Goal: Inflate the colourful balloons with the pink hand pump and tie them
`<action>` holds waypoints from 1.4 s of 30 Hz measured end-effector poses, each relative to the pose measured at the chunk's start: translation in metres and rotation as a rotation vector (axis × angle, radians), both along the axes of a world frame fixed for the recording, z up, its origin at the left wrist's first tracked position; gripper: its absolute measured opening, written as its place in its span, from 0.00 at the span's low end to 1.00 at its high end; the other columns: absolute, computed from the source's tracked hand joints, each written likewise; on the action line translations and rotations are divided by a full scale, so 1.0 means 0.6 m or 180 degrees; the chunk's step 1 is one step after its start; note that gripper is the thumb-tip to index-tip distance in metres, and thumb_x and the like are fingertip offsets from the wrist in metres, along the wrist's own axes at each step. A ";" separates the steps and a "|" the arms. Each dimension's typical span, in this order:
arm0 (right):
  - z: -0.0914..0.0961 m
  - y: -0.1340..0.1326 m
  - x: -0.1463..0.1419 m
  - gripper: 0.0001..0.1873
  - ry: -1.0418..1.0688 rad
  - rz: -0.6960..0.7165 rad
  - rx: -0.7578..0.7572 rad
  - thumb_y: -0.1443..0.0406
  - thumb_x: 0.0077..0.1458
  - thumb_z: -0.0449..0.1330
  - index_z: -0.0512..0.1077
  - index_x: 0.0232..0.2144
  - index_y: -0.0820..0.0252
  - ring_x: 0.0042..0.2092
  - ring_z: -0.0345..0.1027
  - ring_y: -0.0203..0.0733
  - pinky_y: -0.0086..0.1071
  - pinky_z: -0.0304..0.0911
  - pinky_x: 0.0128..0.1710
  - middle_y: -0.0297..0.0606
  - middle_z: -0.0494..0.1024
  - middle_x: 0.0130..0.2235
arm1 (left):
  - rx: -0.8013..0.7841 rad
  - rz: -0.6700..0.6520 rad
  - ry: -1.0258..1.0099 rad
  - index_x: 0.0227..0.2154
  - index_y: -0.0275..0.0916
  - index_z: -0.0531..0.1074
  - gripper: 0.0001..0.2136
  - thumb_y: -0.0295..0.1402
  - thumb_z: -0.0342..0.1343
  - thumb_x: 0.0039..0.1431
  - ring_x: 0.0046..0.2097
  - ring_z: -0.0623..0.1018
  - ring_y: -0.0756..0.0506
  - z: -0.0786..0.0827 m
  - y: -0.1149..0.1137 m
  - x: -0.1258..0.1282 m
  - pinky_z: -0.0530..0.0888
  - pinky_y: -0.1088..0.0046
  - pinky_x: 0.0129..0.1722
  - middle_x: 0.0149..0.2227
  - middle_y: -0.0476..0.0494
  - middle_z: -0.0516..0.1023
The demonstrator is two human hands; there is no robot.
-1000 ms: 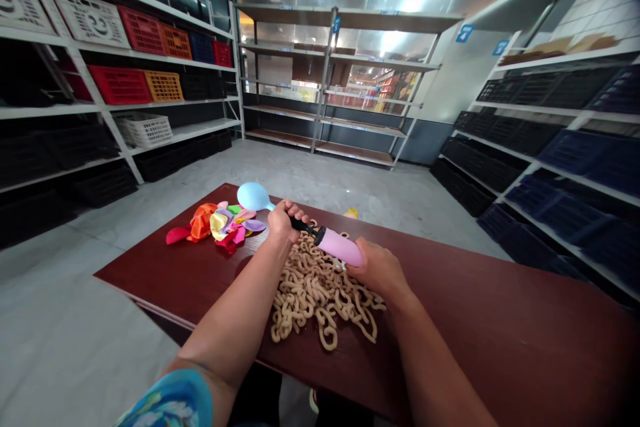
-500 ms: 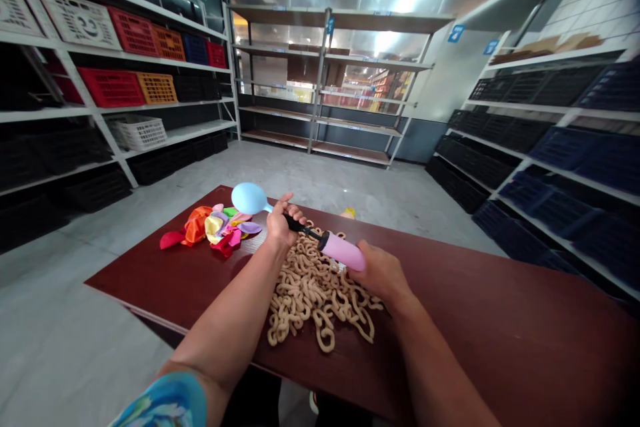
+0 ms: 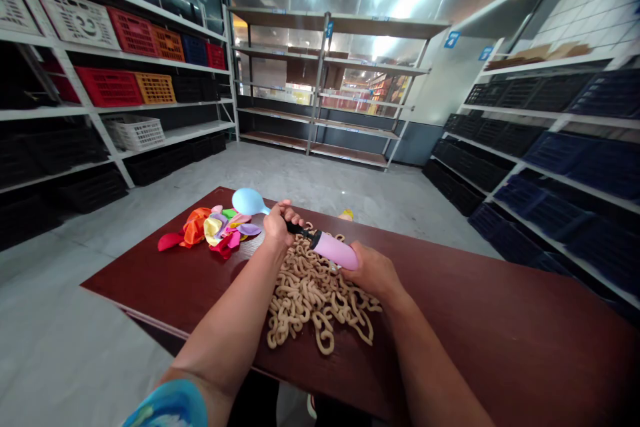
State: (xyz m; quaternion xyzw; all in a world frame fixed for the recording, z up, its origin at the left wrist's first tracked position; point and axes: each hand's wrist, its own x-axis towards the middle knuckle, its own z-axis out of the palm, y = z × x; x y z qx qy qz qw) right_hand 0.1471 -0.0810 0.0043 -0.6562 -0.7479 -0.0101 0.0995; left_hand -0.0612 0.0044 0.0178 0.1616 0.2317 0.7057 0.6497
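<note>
- Left hand (image 3: 281, 223) clasps pink balloon pump (image 3: 336, 251) at its black end, blue balloon (image 3: 249, 201) beyond; right hand (image 3: 373, 270) grips the barrel.
- From here, the pump has shortened slightly, suggesting a stroke.

From the wearer's head, the camera looked forward and down, close over the brown table (image 3: 500, 307) at six o'clock, with left hand (image 3: 280, 221) and right hand (image 3: 374, 268) just below centre and a tall rack (image 3: 321, 67) farther off at twelve.

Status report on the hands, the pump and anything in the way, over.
Right hand gripping pink pump. Left hand closed at its black end. Blue balloon swollen, beside left hand. Beige coils heaped below pump.
</note>
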 end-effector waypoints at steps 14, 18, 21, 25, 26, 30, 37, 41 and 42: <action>-0.009 -0.003 0.020 0.16 -0.0416 -0.0091 0.0028 0.55 0.44 0.57 0.63 0.33 0.56 0.33 0.67 0.40 0.29 0.44 0.26 0.36 0.73 0.33 | 0.0223 -0.0140 -0.0349 0.18 0.39 0.51 0.20 0.49 0.45 0.54 0.16 0.58 0.53 -0.001 0.006 -0.011 0.60 0.75 0.18 0.15 0.54 0.51; -0.009 -0.007 -0.003 0.15 -0.0518 -0.0086 0.0340 0.56 0.44 0.57 0.62 0.32 0.58 0.33 0.66 0.41 0.30 0.45 0.27 0.37 0.73 0.32 | 0.0187 -0.0340 -0.0333 0.17 0.39 0.49 0.22 0.50 0.45 0.54 0.17 0.61 0.52 -0.005 -0.003 0.005 0.63 0.74 0.19 0.15 0.52 0.54; -0.008 -0.011 -0.017 0.14 -0.0510 -0.0154 0.0493 0.56 0.45 0.57 0.62 0.32 0.58 0.32 0.66 0.41 0.30 0.46 0.28 0.37 0.73 0.31 | 0.0023 -0.0332 -0.0245 0.17 0.38 0.50 0.21 0.50 0.44 0.54 0.20 0.66 0.50 -0.011 -0.005 0.016 0.68 0.70 0.23 0.16 0.49 0.61; -0.006 -0.014 -0.024 0.13 -0.0443 -0.0167 0.0520 0.57 0.46 0.56 0.62 0.33 0.58 0.32 0.65 0.40 0.31 0.47 0.29 0.39 0.73 0.32 | -0.0196 -0.0299 0.0013 0.24 0.37 0.60 0.12 0.40 0.46 0.56 0.24 0.72 0.46 -0.009 -0.009 0.022 0.70 0.65 0.26 0.27 0.39 0.74; -0.005 -0.015 -0.024 0.13 -0.0442 -0.0182 0.0529 0.57 0.46 0.56 0.62 0.32 0.58 0.33 0.65 0.41 0.31 0.47 0.30 0.39 0.73 0.32 | -0.0202 -0.0309 0.0051 0.29 0.37 0.63 0.08 0.36 0.47 0.55 0.24 0.73 0.46 -0.007 -0.011 0.022 0.70 0.66 0.25 0.31 0.37 0.75; 0.000 -0.015 -0.018 0.13 -0.0402 -0.0213 0.0506 0.57 0.46 0.57 0.62 0.32 0.58 0.34 0.65 0.40 0.31 0.47 0.29 0.38 0.72 0.32 | -0.0141 -0.0253 0.0050 0.39 0.38 0.64 0.11 0.30 0.49 0.50 0.21 0.70 0.49 -0.002 -0.012 0.021 0.64 0.74 0.18 0.37 0.35 0.76; 0.009 -0.005 0.023 0.13 -0.0388 -0.0172 0.0083 0.57 0.44 0.57 0.64 0.32 0.56 0.33 0.64 0.39 0.30 0.44 0.28 0.35 0.72 0.33 | -0.0066 0.0117 -0.0120 0.22 0.38 0.55 0.04 0.23 0.45 0.44 0.17 0.62 0.54 -0.010 0.012 -0.012 0.59 0.77 0.17 0.23 0.48 0.69; 0.010 -0.003 0.041 0.14 -0.0419 -0.0170 -0.0059 0.57 0.43 0.59 0.64 0.32 0.56 0.34 0.64 0.39 0.30 0.45 0.29 0.36 0.72 0.33 | -0.0047 0.0137 -0.0274 0.19 0.39 0.51 0.07 0.22 0.43 0.43 0.16 0.58 0.54 -0.006 0.019 -0.028 0.56 0.77 0.17 0.16 0.54 0.54; 0.010 -0.004 0.041 0.14 -0.0419 -0.0187 -0.0079 0.57 0.43 0.59 0.64 0.33 0.56 0.34 0.64 0.39 0.30 0.45 0.29 0.36 0.72 0.34 | -0.0052 0.0125 -0.0294 0.19 0.39 0.51 0.07 0.22 0.43 0.43 0.16 0.58 0.54 -0.005 0.018 -0.029 0.56 0.77 0.17 0.16 0.55 0.52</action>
